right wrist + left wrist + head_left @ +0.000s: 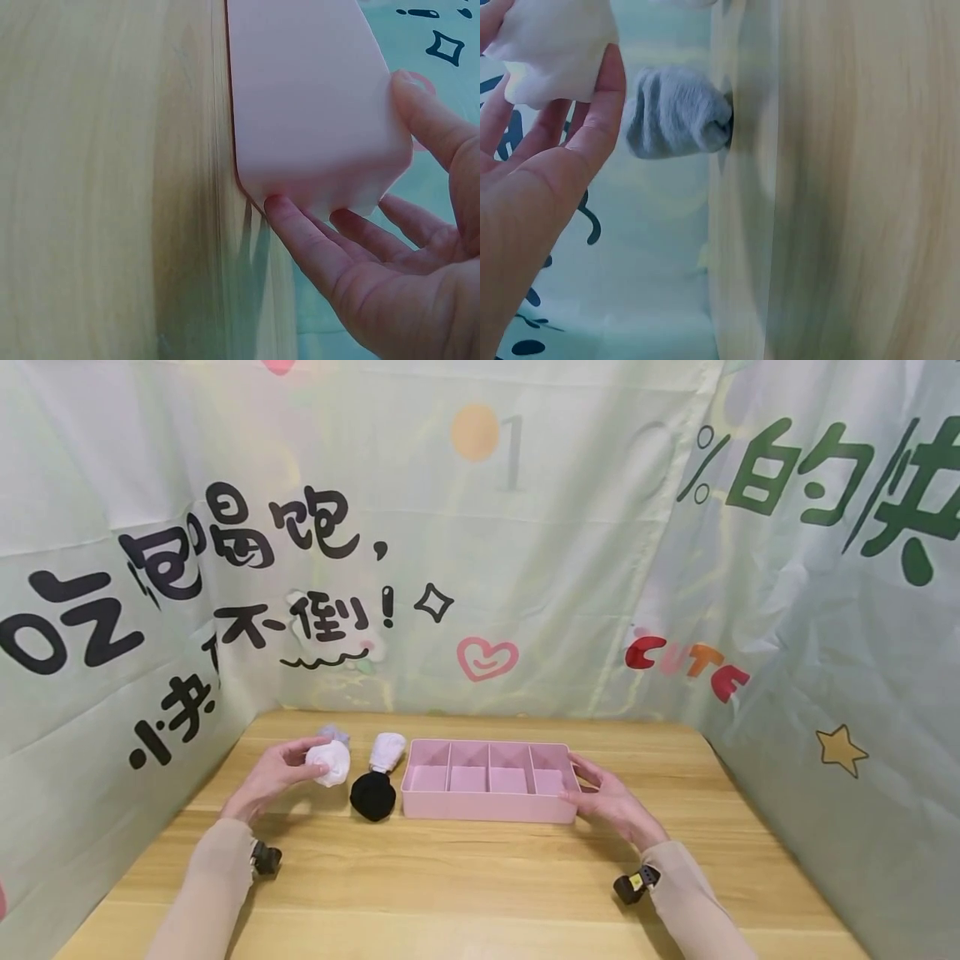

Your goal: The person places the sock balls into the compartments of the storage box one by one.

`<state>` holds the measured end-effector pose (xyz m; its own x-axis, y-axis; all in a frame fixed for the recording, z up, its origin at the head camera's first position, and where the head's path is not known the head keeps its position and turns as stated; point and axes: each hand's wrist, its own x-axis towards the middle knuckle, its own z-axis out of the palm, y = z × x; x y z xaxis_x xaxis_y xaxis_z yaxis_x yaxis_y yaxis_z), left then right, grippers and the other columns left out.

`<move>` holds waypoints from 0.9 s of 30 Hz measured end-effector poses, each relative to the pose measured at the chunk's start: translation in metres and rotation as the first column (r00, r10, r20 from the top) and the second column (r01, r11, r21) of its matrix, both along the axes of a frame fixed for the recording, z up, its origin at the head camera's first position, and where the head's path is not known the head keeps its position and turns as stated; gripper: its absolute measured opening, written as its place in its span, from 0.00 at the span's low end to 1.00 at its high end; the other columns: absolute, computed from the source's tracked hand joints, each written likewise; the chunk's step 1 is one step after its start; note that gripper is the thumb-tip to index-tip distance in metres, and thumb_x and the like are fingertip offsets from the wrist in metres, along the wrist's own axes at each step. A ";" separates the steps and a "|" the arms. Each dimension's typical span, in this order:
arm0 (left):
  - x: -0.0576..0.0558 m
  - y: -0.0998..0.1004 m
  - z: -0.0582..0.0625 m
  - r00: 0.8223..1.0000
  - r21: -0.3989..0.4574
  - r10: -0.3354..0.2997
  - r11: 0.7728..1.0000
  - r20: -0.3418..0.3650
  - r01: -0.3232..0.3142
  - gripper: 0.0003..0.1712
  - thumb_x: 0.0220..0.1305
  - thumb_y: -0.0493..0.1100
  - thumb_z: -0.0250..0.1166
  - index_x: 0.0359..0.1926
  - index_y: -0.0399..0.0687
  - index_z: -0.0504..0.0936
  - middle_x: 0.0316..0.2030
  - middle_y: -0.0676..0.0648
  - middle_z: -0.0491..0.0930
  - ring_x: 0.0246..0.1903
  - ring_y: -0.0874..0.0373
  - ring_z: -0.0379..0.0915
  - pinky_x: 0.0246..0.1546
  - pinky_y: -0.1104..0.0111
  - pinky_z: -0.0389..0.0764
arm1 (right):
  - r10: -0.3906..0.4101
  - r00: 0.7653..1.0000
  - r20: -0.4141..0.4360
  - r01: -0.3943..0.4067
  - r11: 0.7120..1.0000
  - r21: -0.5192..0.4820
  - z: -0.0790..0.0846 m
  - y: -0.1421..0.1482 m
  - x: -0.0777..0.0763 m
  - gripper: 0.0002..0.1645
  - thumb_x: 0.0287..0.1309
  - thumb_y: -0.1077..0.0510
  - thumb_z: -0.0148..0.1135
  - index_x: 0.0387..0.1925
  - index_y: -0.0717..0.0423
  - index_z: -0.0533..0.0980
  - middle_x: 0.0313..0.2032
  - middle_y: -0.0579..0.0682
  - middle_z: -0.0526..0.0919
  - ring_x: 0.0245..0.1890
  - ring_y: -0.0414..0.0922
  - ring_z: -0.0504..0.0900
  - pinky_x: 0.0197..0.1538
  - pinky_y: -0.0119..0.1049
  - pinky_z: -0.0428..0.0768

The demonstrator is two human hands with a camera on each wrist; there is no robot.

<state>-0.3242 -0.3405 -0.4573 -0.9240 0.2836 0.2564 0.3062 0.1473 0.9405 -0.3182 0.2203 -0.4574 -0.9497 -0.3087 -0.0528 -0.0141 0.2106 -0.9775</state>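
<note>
My left hand (pixel 281 770) pinches a white balled sock (pixel 330 762) between thumb and fingers at the left of the table. Behind it sits a grey-blue rolled sock (pixel 676 112), partly hidden in the head view. To the right of that hand, a black balled sock (pixel 372 796) lies in front of a pale lavender rolled sock (pixel 387 751). My right hand (pixel 611 797) holds the right end of a pink divided box (pixel 487 807), its thumb at the front rim (pixel 391 82) and its fingers against the end wall. The box's compartments hold nothing visible.
The wooden table (pixel 450 893) runs back to a printed cloth backdrop (pixel 420 527), which also closes in the left and right sides. A small black wrist camera (pixel 266 858) sits on the left wrist, another camera (pixel 636 885) on the right.
</note>
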 end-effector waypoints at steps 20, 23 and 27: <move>-0.007 0.045 0.016 1.000 -0.035 0.017 0.999 0.015 -0.016 0.33 0.50 0.40 0.69 0.58 0.43 0.69 0.51 0.41 0.73 0.44 0.54 0.73 0.41 0.65 0.77 | -0.002 1.000 0.001 0.002 1.000 -0.022 0.000 0.000 0.000 0.52 0.46 0.57 0.69 0.68 0.48 0.51 0.66 0.59 0.53 0.63 0.58 0.55 0.52 0.42 0.72; -0.008 0.051 0.017 1.000 -0.019 -0.003 1.000 0.027 0.003 0.34 0.50 0.40 0.70 0.59 0.42 0.69 0.52 0.40 0.71 0.44 0.52 0.73 0.41 0.64 0.77 | 0.000 1.000 0.007 0.000 1.000 -0.028 0.000 0.000 0.000 0.53 0.45 0.57 0.70 0.68 0.49 0.50 0.66 0.59 0.52 0.63 0.59 0.55 0.52 0.42 0.72; -0.009 0.060 0.019 1.000 0.001 -0.016 1.000 0.023 0.016 0.34 0.49 0.39 0.70 0.58 0.41 0.70 0.53 0.40 0.70 0.46 0.51 0.72 0.43 0.65 0.76 | 0.003 1.000 0.013 -0.003 1.000 -0.028 0.001 0.000 0.000 0.53 0.45 0.57 0.70 0.68 0.49 0.50 0.66 0.59 0.52 0.63 0.58 0.55 0.52 0.42 0.72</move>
<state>-0.3329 -0.2804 -0.4379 -0.9251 0.2979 0.2353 0.2868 0.1423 0.9474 -0.3181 0.2199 -0.4560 -0.9481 -0.3130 -0.0563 -0.0022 0.1834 -0.9830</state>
